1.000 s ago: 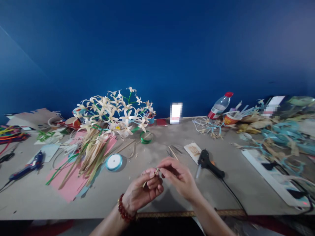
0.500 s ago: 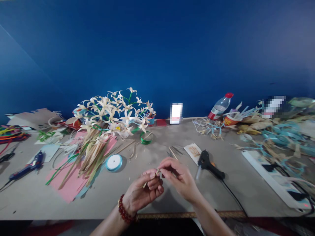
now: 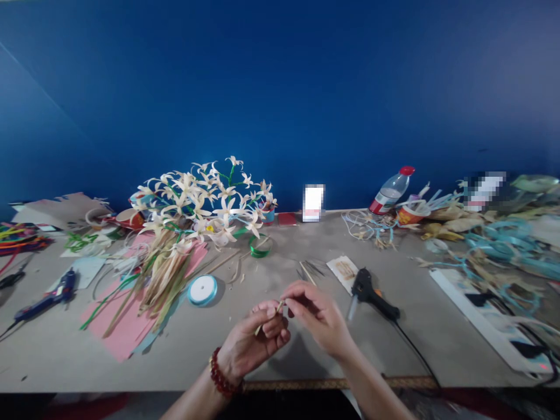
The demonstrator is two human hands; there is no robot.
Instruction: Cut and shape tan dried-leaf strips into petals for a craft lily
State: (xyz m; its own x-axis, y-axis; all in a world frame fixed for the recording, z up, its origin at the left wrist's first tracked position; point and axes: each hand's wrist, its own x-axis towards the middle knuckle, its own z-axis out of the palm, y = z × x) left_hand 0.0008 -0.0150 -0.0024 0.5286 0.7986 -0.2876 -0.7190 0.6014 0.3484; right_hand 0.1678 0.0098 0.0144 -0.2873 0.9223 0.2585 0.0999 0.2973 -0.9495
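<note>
Near the table's front edge, my left hand (image 3: pixel 258 338), with a red bead bracelet (image 3: pixel 222 373) at the wrist, pinches a small straw-coloured piece (image 3: pixel 280 305) between thumb and forefinger. My right hand (image 3: pixel 317 318) meets it from the right, its thumb and forefinger closed at the upper end of the same piece. The fingers partly hide the piece. To the left of my hands lies a roll of light blue ribbon (image 3: pixel 202 290). A black glue gun (image 3: pixel 376 296) rests to their right, and thin sticks (image 3: pixel 308 273) lie just beyond them.
White flowers (image 3: pixel 201 198) stand at the back left, above dry strips (image 3: pixel 164 274) and pink paper (image 3: pixel 118 321). A blue glue gun (image 3: pixel 55 296) lies far left. At right are a bottle (image 3: pixel 391 191), a paper cup (image 3: pixel 411 214) and a power strip (image 3: pixel 476 315).
Both hands keep nearly the same place and hold on the small piece. Only slight shifts of the fingers show.
</note>
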